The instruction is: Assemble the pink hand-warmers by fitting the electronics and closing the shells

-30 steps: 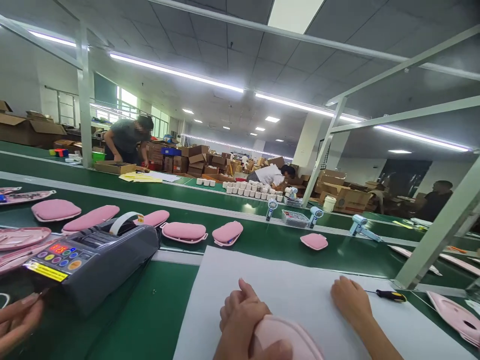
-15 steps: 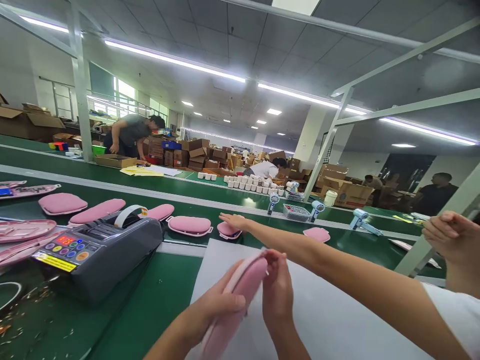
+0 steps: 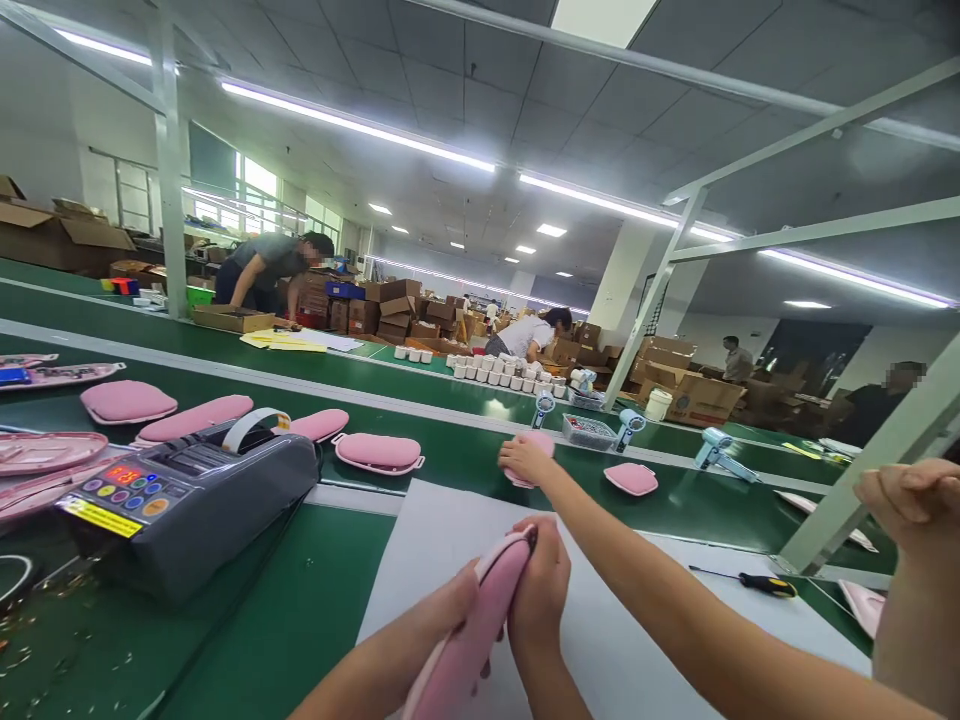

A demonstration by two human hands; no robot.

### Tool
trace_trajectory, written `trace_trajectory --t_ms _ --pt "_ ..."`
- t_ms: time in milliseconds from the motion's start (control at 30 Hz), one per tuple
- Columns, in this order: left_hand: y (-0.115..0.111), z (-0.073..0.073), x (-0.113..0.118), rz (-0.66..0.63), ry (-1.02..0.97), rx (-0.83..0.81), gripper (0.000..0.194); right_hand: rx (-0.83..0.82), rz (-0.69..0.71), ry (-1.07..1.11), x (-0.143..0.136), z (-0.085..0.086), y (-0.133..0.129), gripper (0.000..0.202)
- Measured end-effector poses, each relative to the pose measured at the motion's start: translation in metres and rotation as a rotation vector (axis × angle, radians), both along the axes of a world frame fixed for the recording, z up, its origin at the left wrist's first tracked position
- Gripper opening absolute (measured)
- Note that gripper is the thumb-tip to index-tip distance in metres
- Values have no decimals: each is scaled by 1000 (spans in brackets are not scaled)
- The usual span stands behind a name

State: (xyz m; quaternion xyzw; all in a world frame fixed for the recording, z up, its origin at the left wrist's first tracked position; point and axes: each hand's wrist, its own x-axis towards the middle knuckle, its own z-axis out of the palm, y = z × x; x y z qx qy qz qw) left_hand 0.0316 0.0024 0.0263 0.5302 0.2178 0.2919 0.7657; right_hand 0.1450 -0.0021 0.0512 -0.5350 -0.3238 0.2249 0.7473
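Left hand: the left hand [image 3: 457, 615] is wrapped around the lower body of a pink case [image 3: 480, 620], fingers closed on it, holding it tilted on edge above the white sheet [image 3: 442, 530].
Right hand: the right hand [image 3: 538, 590] is pinched shut on the case's upper end, thumb and fingertips meeting at its tip; it looks as if one hand steadies the case while the other works the end.
Pink case: near the bottom middle of the view, lifted off the tabletop [image 3: 300, 620] between both hands, narrow edge toward the camera.
Co-worker's arm: another person's hand [image 3: 525, 462] reaches in from the right, across the sheet, and closes on a pink case at the far edge; a second hand of theirs [image 3: 911, 500] is curled loosely at the far right.
Left of the hands: a grey tape dispenser [image 3: 187, 500] with coloured buttons sits within easy reach.
Belt beyond: more pink cases [image 3: 379, 450] lie in a row on the green belt.
Right: a screwdriver [image 3: 765, 583] lies on the sheet's far corner.
Background: people bend over cartons.
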Motion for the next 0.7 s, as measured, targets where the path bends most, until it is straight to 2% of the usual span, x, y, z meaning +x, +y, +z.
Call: trace_trajectory --t_ms 100,200,267,367,500,700 --pt "5 4 1 -67 153 -293 98 11 -37 -208 -1 -5 1 36" --pt "4 11 4 -41 240 -459 99 55 -44 -357 2 -8 1 36" --pt "1 18 3 -37 293 -446 94 158 -33 -503 6 -9 0 36" --pt "-6 27 -2 -46 298 -318 83 240 35 -618 11 -10 -3 47" --pt "-14 29 -5 -38 329 -169 72 202 6 -579 11 -13 -7 51" --pt "-9 25 -1 -31 373 -100 69 79 -3 -528 7 -17 -2 55"
